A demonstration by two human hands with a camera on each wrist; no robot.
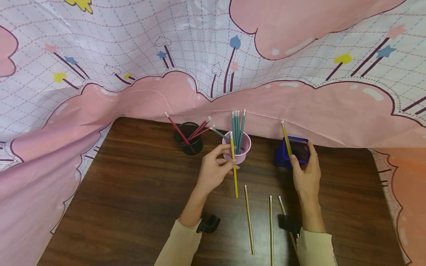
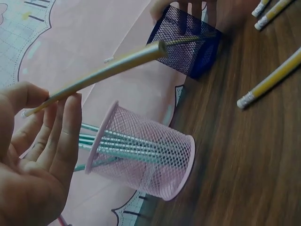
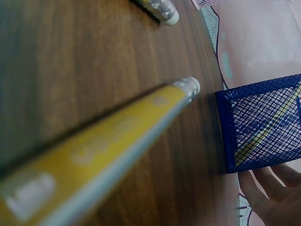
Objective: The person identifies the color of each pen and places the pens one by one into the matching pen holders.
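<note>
My left hand (image 1: 213, 170) pinches a yellow pencil (image 1: 235, 183) between thumb and fingers, its white eraser end up, in front of the pink mesh cup (image 2: 174, 176). Several green pencils (image 1: 237, 127) lean in that cup. Over on the right, my right hand (image 1: 307, 177) grips a square blue mesh pencil holder (image 1: 283, 160), thumb on its near side and fingers round its right side. One yellow pencil (image 1: 285, 135) slants inside the holder, visible through the mesh in the right wrist view. The left wrist view shows the held pencil's unsharpened end near the camera.
Three yellow pencils (image 1: 249, 221) lie on the dark wooden table (image 1: 116, 207) between and below my forearms. A black mesh cup (image 1: 193, 148) with several red pencils (image 1: 176, 127) stands left of the pink one. A pink and white patterned cloth (image 1: 139, 99) hangs behind the table.
</note>
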